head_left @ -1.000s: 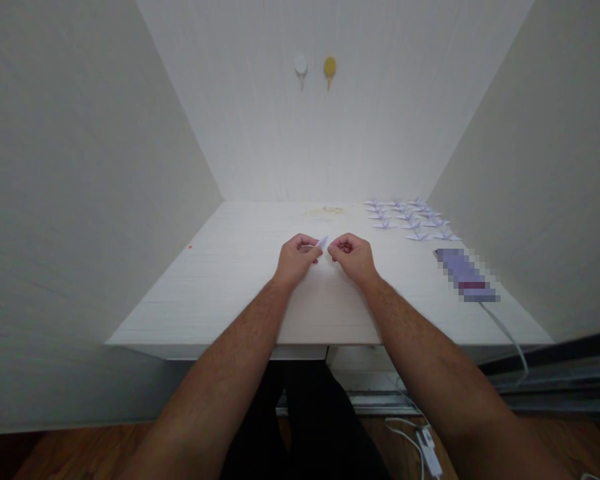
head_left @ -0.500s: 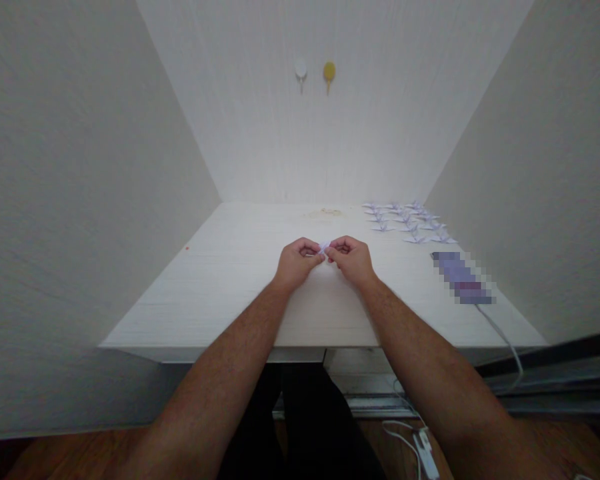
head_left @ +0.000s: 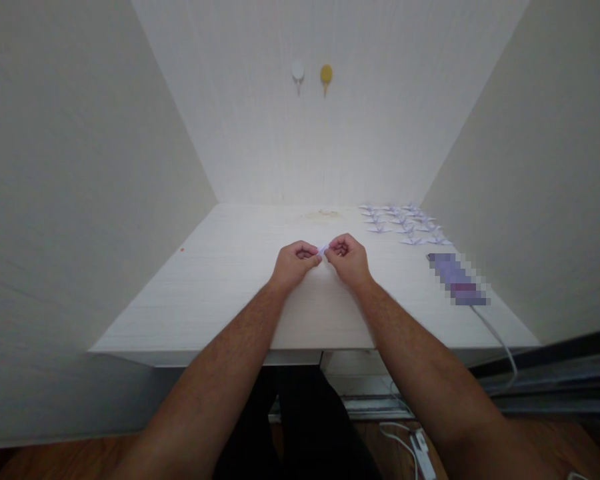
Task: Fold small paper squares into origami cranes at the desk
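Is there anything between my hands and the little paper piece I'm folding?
Nothing visible: the left hand and right hand both pinch the small lilac paper directly, above the white table.

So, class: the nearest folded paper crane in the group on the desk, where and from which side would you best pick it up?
Probably pinch the paper crane by its raised middle, fingers coming from above and the front: its wings spread flat and other cranes crowd behind.
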`<state>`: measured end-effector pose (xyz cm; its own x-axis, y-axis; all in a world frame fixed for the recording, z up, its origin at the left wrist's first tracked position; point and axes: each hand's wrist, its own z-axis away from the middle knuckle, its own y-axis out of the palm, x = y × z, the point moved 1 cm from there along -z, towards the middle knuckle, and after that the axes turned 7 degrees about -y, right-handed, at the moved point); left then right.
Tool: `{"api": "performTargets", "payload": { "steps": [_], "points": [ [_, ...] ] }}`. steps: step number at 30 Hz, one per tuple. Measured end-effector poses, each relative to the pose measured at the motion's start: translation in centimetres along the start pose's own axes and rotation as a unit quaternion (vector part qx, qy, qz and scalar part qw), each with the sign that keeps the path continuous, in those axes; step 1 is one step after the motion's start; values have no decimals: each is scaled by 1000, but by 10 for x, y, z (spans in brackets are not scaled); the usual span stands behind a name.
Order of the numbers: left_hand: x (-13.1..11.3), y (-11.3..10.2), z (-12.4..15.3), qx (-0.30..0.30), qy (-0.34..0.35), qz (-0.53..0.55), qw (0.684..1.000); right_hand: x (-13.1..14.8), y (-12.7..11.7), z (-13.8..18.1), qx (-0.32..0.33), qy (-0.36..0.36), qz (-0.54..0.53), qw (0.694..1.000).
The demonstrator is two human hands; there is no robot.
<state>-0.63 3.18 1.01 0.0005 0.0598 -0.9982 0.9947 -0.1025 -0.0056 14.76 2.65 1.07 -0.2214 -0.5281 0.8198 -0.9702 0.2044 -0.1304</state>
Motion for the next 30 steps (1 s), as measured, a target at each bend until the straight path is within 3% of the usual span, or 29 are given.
{"api": "performTargets", "payload": {
  "steps": [30],
  "points": [
    [-3, 2, 0, 14, 8, -1, 1000, 0, 0, -1, 8, -17, 43, 999]
  ]
}}
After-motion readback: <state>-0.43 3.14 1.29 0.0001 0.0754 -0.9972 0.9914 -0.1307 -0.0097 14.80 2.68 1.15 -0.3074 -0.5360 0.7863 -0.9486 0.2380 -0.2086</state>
